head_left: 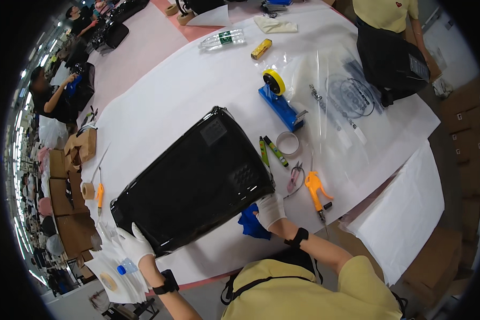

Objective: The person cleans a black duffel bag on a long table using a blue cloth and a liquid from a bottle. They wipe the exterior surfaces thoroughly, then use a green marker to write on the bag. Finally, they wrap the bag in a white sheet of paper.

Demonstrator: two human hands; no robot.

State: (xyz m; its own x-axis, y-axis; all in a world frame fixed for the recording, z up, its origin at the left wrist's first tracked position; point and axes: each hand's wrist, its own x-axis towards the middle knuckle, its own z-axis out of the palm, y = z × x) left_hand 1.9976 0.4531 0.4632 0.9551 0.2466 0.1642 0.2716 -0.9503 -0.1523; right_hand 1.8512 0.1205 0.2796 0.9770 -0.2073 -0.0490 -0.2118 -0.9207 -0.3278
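Note:
A glossy black rectangular bag (192,181) lies slantwise before me on the white-covered table, its shiny surface creased at the edges. My left hand (135,244), in a white glove, grips its near left corner, the thumb along the side and the other fingers partly hidden. At the near right corner is my gloved right hand (271,210), closed against the bag's edge. A crumpled blue cloth (255,224) sticks out from under that palm; the right fingertips are mostly hidden.
Right of the bag are green markers (275,151), a tape roll (287,143), pink-handled snips (294,178), an orange air gun (316,191) and a blue tape dispenser (282,106). Clear plastic bags (336,117) lie beyond. A co-worker (386,16) stands far right by a black backpack (389,64).

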